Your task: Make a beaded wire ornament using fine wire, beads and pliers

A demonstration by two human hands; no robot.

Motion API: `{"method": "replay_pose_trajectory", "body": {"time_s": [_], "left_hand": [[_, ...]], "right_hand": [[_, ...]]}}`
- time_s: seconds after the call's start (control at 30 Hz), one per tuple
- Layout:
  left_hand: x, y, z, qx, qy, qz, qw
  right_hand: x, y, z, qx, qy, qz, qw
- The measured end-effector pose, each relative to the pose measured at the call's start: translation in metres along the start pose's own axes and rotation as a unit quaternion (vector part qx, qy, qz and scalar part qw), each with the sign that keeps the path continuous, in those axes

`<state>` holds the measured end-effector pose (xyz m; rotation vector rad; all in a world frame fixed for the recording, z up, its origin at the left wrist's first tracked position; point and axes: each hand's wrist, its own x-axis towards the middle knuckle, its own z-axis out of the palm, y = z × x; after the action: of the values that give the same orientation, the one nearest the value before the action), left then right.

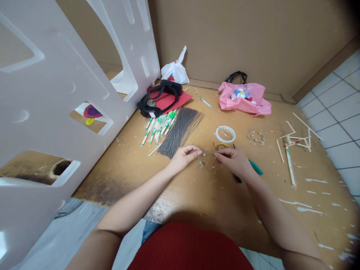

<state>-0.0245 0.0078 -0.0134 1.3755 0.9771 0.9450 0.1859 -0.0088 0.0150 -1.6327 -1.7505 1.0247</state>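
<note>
Between my two hands runs a thin beaded wire (208, 152), held above the table in front of me. My left hand (185, 155) pinches one end between thumb and fingertips. My right hand (232, 159) pinches the other end, with a bead or two showing between them. Below the hands, a loose loop of fine wire with small beads (201, 164) hangs or lies on the table; which one I cannot tell. Pliers with a green handle (255, 167) lie partly hidden beneath my right hand. Red, yellow and green cords (220, 146) sit just behind the fingers.
Left of centre lie grey wires (180, 131), wrapped chopsticks (160, 127), red paper (182, 100) and a black head strap (143, 108). A white ring (234, 134), a beaded wire piece (256, 137) and a stick frame (299, 141) are to the right. Behind stands a pink bag (261, 107).
</note>
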Motion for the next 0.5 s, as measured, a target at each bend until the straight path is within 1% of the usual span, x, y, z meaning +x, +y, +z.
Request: {"method": "replay_pose_trajectory", "body": {"time_s": [0.07, 0.13, 0.2, 0.27, 0.37, 0.43, 0.5], "left_hand": [[0.0010, 0.0010, -0.0026, -0.005, -0.020, -0.006, 1.000], [0.0018, 0.0020, -0.0051, 0.016, -0.034, 0.018, 0.999], [0.0024, 0.0021, -0.0067, 0.053, -0.039, 0.066, 0.996], [0.0030, 0.0010, -0.0075, 0.103, -0.038, 0.129, 0.986], [0.0037, -0.0021, -0.0082, 0.188, -0.037, 0.223, 0.956], [0.0041, -0.0042, -0.0091, 0.225, -0.043, 0.260, 0.938], [0.0044, -0.0058, -0.0101, 0.237, -0.053, 0.273, 0.931]], "right_hand": [[0.0013, 0.0014, 0.0008, -0.002, 0.005, -0.002, 1.000], [0.0024, 0.0022, 0.0012, -0.003, 0.012, -0.005, 1.000], [0.0032, 0.0027, 0.0013, -0.003, 0.017, -0.006, 1.000], [0.0034, 0.0031, 0.0012, -0.002, 0.020, -0.007, 1.000], [0.0026, 0.0033, 0.0005, 0.001, 0.027, -0.004, 1.000], [0.0020, 0.0027, -0.0003, 0.010, 0.031, 0.003, 0.999], [0.0019, 0.0016, -0.0018, 0.026, 0.031, 0.016, 0.999]]}}
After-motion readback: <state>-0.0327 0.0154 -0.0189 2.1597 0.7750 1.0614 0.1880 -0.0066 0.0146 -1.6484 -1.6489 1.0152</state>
